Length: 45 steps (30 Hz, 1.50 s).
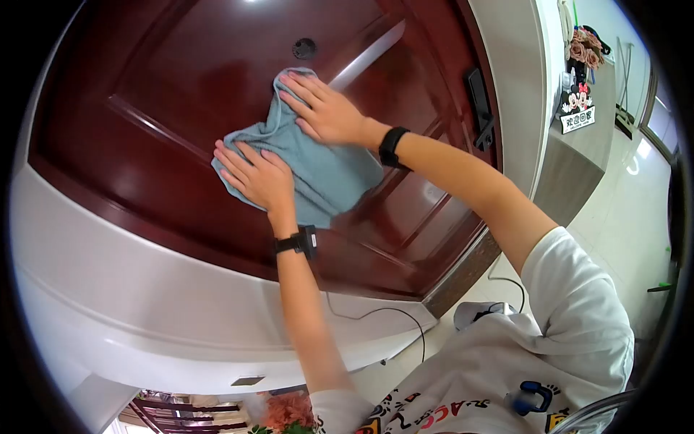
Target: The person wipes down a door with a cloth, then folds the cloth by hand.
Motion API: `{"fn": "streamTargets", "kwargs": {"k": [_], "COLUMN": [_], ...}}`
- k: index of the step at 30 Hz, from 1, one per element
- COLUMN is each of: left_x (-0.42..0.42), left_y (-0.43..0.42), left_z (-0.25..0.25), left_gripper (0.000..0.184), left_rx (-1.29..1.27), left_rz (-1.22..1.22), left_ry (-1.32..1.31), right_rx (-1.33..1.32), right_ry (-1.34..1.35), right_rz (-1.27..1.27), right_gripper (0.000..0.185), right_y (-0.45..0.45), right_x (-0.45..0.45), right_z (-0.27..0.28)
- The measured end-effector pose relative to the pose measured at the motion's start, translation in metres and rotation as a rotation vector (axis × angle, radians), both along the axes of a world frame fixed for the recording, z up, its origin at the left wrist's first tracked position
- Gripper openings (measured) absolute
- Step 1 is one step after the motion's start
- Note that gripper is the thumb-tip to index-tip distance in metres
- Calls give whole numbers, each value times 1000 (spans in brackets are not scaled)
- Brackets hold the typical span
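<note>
Bright light is filling the frame; a highlight is glaring off the door [188, 79] at top centre-left, reflections are shining on the floor [623, 210] at right, and fisheye distortion is bowing edges toward black corners.

Passage is left at the upper left; the right is hemmed in.
Across the door [202, 69], free room is found at the upper left, interrupted only by moulding ridges. The centre is occupied by the cloth [329, 170], the left hand [262, 176] and the right hand [329, 116]. Lower down, a gap is left between the forearms; the right edge is obstructed by the black handle [480, 112].
</note>
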<state>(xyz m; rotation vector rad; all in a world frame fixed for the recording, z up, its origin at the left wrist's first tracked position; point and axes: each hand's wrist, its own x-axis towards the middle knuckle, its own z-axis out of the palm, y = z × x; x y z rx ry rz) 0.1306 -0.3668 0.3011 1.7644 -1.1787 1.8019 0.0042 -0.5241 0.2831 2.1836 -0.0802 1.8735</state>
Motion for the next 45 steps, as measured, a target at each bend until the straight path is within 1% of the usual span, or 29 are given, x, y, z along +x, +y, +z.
{"fn": "streamTargets", "kwargs": {"k": [1,3,5,7,10,11,13,15,17,19,20,23,26,28,29,30,31,33,36,39,40,42,43,44,45], "left_x": [2,3,11,16,22,23,21,13,0,-13,-19,-68,-108,-126,-129,-131,-136,-140,-137,-132,-127,-116,-107,-95,-84], "left_y": [0,-6,-9,-8,-7,-9,-9,-16,-30,-50,-66,-111,-170,-211,-212,-224,-236,-242,-238,-226,-218,-204,-196,-186,-173], "left_z": [-5,-16,-25,-35,-53,-60,-79,-105,-112,-100,-91,-43,-10,-9,-13,-17,-25,-44,-85,-131,-141,-157,-158,-157,-153], "left_gripper": [51,51,50,50,48,48,48,42,38,34,40,53,57,57,57,55,54,52,47,45,39,28,33,38,42], "left_rx": [-4,-25,-4,14,95,163,285,333,351,343,342,334,218,121,62,109,145,223,370,467,482,503,521,539,559], "left_rz": [3,13,-33,-82,-83,-107,-148,-161,-145,-119,-117,-71,-125,-106,-93,-85,-92,-86,-42,-2,-2,-4,-51,-96,-139], "left_ry": [12,40,59,86,62,72,77,66,45,-5,8,50,23,-4,-5,-15,-21,-35,-26,6,-39,-126,-94,-63,-29], "right_rx": [36,-12,-45,-120,-174,-207,-255,-293,-300,-291,-199,32,247,325,354,370,420,480,609,772,790,782,778,780,764], "right_ry": [-6,22,91,94,138,154,193,249,248,190,190,102,-17,-43,-45,-34,8,-43,21,48,86,103,107,142,101], "right_rz": [24,52,77,88,115,116,143,201,203,219,206,14,-98,-150,-175,-179,-159,-73,-48,3,31,118,158,163,166], "right_gripper": [62,61,60,64,58,55,51,47,50,52,57,61,66,64,63,64,59,50,40,36,35,37,39,52,50], "right_y": [1,-4,-5,-5,-11,-17,-25,-30,-45,-65,-82,-125,-170,-187,-177,-178,-176,-162,-135,-107,-99,-96,-97,-101,-104], "right_x": [4,4,9,15,19,20,23,13,6,-5,-16,-65,-114,-126,-124,-124,-126,-123,-116,-110,-112,-118,-120,-123,-123], "right_z": [-7,-14,-16,-10,-6,-7,-5,-14,-16,-14,-15,-13,-20,-38,-50,-66,-79,-106,-156,-197,-202,-204,-200,-197,-188]}}
